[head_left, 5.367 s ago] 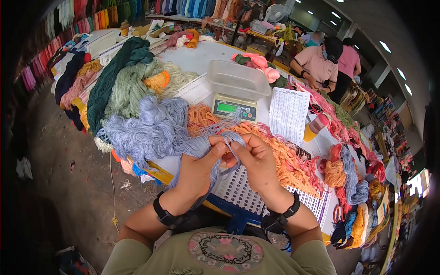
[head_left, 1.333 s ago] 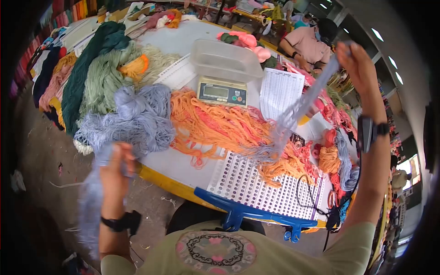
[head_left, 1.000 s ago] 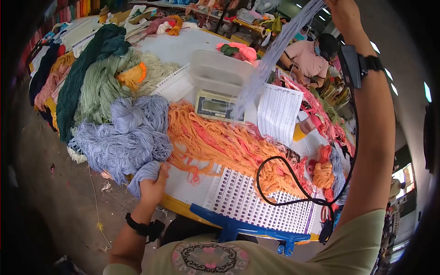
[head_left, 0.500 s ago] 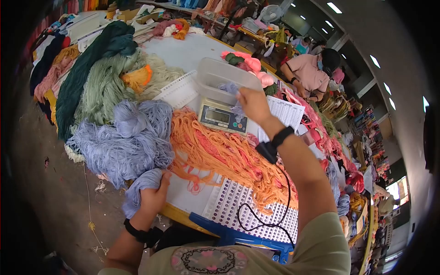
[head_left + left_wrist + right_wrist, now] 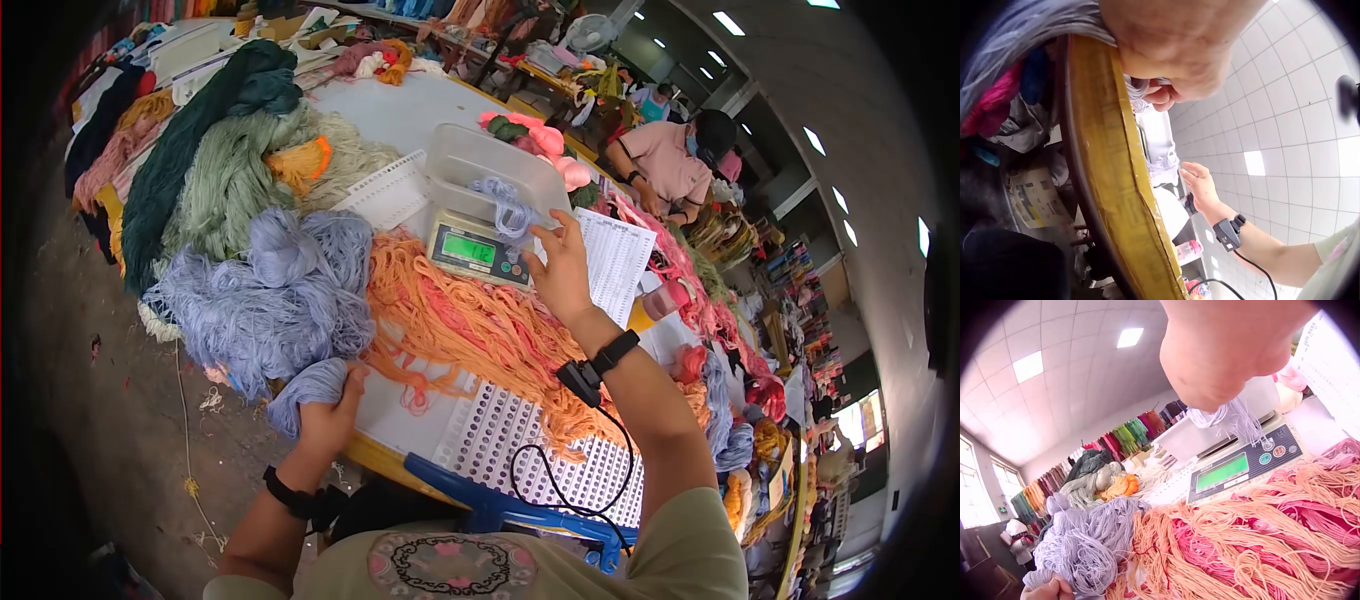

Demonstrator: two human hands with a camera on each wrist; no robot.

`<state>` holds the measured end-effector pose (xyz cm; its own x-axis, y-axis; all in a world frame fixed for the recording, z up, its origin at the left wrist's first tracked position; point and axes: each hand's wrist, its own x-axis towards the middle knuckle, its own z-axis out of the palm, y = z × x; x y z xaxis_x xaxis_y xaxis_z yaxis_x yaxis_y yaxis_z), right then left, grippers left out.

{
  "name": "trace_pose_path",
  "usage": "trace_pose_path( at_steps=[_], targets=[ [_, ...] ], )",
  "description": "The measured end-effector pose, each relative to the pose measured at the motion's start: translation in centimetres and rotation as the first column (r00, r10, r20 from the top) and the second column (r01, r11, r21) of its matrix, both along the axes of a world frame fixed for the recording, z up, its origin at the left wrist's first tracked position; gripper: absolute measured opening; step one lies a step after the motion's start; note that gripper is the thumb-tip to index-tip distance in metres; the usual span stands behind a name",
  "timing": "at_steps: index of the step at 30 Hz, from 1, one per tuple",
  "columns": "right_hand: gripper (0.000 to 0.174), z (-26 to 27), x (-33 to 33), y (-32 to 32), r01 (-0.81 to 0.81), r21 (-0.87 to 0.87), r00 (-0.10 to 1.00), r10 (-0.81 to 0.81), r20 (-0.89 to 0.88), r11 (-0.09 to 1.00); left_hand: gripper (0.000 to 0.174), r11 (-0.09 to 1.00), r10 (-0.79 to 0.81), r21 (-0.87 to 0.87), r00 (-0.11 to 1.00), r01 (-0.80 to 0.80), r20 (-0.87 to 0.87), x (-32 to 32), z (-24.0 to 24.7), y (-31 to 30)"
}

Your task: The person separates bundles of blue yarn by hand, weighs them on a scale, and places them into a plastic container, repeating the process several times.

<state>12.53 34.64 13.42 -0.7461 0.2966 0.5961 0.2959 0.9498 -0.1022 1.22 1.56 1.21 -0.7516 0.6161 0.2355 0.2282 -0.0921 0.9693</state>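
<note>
On table [image 5: 388, 103], mid: dig. scale [image 5: 480, 252] is bearing a clear plastic tray [image 5: 455, 160]; its display [image 5: 468, 248] is glowing green, digits too blurred to read.
Lav. yarn bundle [image 5: 512, 213]: is lying partly in tray, loops hanging over the near rim, just above scale's front.
R hand [image 5: 562, 268]: is hovering just beside that bundle, in front of tray's R end; fingers are standing spread, slightly bent, thumb well away from them. Can't tell if any tip is touching strands.
L hand [image 5: 333, 415]: is gripping a lav. skein [image 5: 308, 388] at table's near-L edge; thumb is lying along it, fingers are curling round, partly hidden.
Lav. pile [image 5: 262, 300]: is heaping up right behind the skein, loose strands sprawling.
Orange yarn [image 5: 470, 330]: is stretching from pile past scale's front, coral strands mixed in, near end covering part of a white punched card [image 5: 500, 430].
R of scale: printed sheet [image 5: 618, 250] is lying there, w/ a pink-topped bottle [image 5: 663, 298] standing near it.
Far L: dk green skein [image 5: 210, 150] is draping beside pale green yarn [image 5: 235, 190].
Far R: person in pink top [image 5: 662, 160] is bending over table's other side.
</note>
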Motion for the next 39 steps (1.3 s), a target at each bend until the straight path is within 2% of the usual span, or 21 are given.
trace_pose_path(
  at_steps=[3, 10, 13, 15, 16, 18, 19, 20, 21, 22, 23, 24, 25, 27, 28, 29, 31, 35, 37, 39],
  targets=[
    [0.041, -0.4, -0.7, -0.1, 0.019, 0.1, 1.0, -0.021, 0.014, 0.995, 0.009, 1.0, 0.005, 0.02, 1.0, -0.005, 0.016, 0.1, 0.0, 0.0],
    [0.043, -1.1, -3.0, -0.6, 0.164, 0.122, 0.98, -0.176, 0.094, 0.979, 0.009, 0.999, -0.014, 0.028, 1.0, 0.015, -0.019, 0.0, 0.0, 0.0],
    [0.04, -1.6, -3.9, -1.0, 0.231, 0.194, 0.959, -0.257, 0.122, 0.954, 0.009, 0.999, -0.027, 0.03, 1.0, 0.027, -0.001, 0.1, 0.0, 0.0],
    [0.029, -1.3, -4.0, -2.1, 0.256, 0.168, 0.945, -0.283, 0.163, 0.952, 0.01, 0.999, -0.037, 0.019, 0.995, 0.035, 0.093, 0.0, -0.3, 0.0],
    [0.029, -1.1, -4.2, -2.9, 0.251, 0.165, 0.949, -0.276, 0.153, 0.954, 0.01, 0.999, -0.03, 0.019, 0.996, 0.028, 0.083, -0.1, -0.5, 0.0],
    [0.013, -0.6, -3.9, -4.9, 0.009, 0.118, 0.996, 0.001, -0.086, 0.993, 0.011, 0.999, -0.041, -0.002, 0.998, 0.041, 0.051, -0.1, -0.6, -0.2],
    [0.012, 0.4, -3.0, -6.6, -0.069, -0.063, 0.996, 0.065, -0.062, 0.996, 0.011, 0.999, -0.038, -0.004, 0.998, 0.038, 0.042, 0.0, -0.2, -0.5],
    [0.014, 1.6, -1.9, -8.7, -0.141, -0.242, 0.99, 0.132, -0.05, 0.96, 0.014, 0.997, -0.079, 0.007, 0.982, 0.079, 0.169, 0.1, 0.4, -0.7],
    [0.016, 2.0, -0.7, -10.8, -0.273, -0.521, 0.962, 0.209, -0.178, 0.809, 0.016, 0.993, -0.119, 0.024, 0.95, 0.117, 0.29, 0.2, 1.1, -0.9],
    [0.019, 2.4, 0.3, -12.8, -0.403, -0.721, 0.915, 0.241, -0.323, 0.564, 0.016, 0.993, -0.117, 0.024, 0.954, 0.115, 0.276, 0.4, 2.9, -1.1],
    [0.019, 3.2, 1.4, -14.5, -0.41, -0.718, 0.912, 0.24, -0.333, 0.562, 0.019, 0.972, -0.226, 0.145, 0.913, 0.187, 0.339, 1.2, 5.4, -1.5],
    [0.017, 3.9, 2.8, -16.3, -0.46, -0.832, 0.884, 0.25, -0.395, 0.311, 0.023, 0.933, -0.338, 0.264, 0.853, 0.247, 0.398, 2.3, 7.4, -1.7],
    [0.015, 4.6, 4.0, -17.7, -0.474, -0.88, 0.859, 0.238, -0.454, 0.032, 0.023, 0.935, -0.337, 0.253, 0.849, 0.249, 0.408, 3.2, 9.0, -1.4],
    [0.014, 5.7, 5.4, -19.7, -0.459, -0.888, 0.863, 0.233, -0.449, -0.013, 0.028, 0.873, -0.424, 0.352, 0.882, 0.337, 0.205, 4.5, 11.6, -0.2],
    [0.014, 5.7, 5.9, -20.4, -0.451, -0.891, 0.862, 0.237, -0.448, -0.047, 0.028, 0.878, -0.422, 0.339, 0.881, 0.339, 0.213, 5.3, 12.2, 0.2],
    [0.014, 5.3, 6.2, -20.8, -0.451, -0.891, 0.862, 0.229, -0.452, -0.058, 0.029, 0.872, -0.434, 0.373, 0.854, 0.318, 0.287, 5.9, 12.7, 0.6],
    [0.011, 4.8, 6.9, -21.3, -0.443, -0.896, 0.88, 0.206, -0.429, 0.026, 0.026, 0.841, -0.489, 0.453, 0.774, 0.296, 0.402, 6.4, 12.6, 0.9],
    [0.009, 4.0, 7.4, -22.0, -0.473, -0.876, 0.877, 0.148, -0.457, 0.099, 0.02, 0.832, -0.487, 0.508, 0.735, 0.225, 0.472, 7.2, 12.6, 1.6],
    [0.008, 3.2, 7.6, -21.8, -0.426, -0.891, 0.901, 0.167, -0.4, 0.161, 0.017, 0.832, -0.492, 0.503, 0.728, 0.233, 0.477, 7.2, 12.6, 1.8],
    [0.009, 3.2, 7.6, -22.1, -0.444, -0.886, 0.894, 0.134, -0.428, 0.132, 0.016, 0.828, -0.49, 0.521, 0.719, 0.207, 0.493, 7.5, 12.8, 1.7]
  ],
)
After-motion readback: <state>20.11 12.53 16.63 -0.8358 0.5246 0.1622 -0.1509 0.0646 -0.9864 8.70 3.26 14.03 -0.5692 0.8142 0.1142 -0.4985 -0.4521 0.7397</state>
